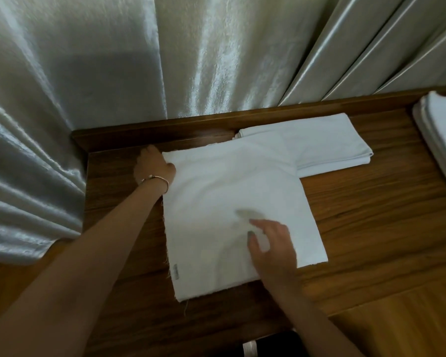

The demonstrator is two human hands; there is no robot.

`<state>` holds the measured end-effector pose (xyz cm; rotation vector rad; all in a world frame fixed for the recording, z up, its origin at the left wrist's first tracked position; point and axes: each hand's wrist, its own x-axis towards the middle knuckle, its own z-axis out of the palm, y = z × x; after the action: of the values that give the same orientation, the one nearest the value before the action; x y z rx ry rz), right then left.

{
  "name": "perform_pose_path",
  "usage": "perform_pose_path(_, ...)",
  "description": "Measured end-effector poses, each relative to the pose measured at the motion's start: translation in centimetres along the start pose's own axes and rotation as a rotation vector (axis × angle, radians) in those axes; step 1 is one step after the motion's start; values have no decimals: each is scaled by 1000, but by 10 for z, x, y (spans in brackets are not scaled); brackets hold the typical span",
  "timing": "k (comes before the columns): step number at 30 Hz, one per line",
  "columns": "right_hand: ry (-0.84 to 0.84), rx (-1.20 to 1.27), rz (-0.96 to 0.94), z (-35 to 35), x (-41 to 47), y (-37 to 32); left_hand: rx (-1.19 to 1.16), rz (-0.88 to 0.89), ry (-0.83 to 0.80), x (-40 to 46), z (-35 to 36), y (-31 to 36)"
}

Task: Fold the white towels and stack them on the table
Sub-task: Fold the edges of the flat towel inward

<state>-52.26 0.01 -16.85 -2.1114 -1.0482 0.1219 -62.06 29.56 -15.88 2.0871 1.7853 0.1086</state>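
White towel [232, 202] flat at frame centre on wooden table [371, 215], far corner overlapping folded towel [327, 140]. Left hand [153, 167] grips its upper-left corner; right hand [271, 246], fingers relaxed, blurred, over lower middle. Towel stack [440, 135] right edge.

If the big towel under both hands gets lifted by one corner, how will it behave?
The big towel is probably floppy: it lies thin and flat on the table, so it would drape. Likely light. Its frayed left edge may shed threads. The left hand holds the far corner; the right hand rests on top.
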Motion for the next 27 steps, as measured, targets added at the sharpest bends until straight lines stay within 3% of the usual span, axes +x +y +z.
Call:
perform_pose_path(2,54,-51,399,-21,33,28,-21,123,83,-5,1,27)
perform_pose_path(4,39,-68,629,-37,64,54,-55,273,106,-13,6,61)
perform_pose_path(10,-91,76,842,-45,123,87,75,1003,-59,-50,38,171)
perform_pose_path(13,-233,122,808,-44,135,93,385,1313,-240,-66,51,216)
perform_pose_path(16,-349,170,665,-49,135,94,641,1459,-402,-77,60,241)
perform_pose_path(21,-401,103,418,-64,126,88,814,1365,-550,-72,58,241)
perform_pose_path(24,-356,-71,315,-77,131,79,769,1394,-483,-60,39,241)
perform_pose_path(27,-336,-43,274,-95,148,60,732,1351,-365,-45,0,241)
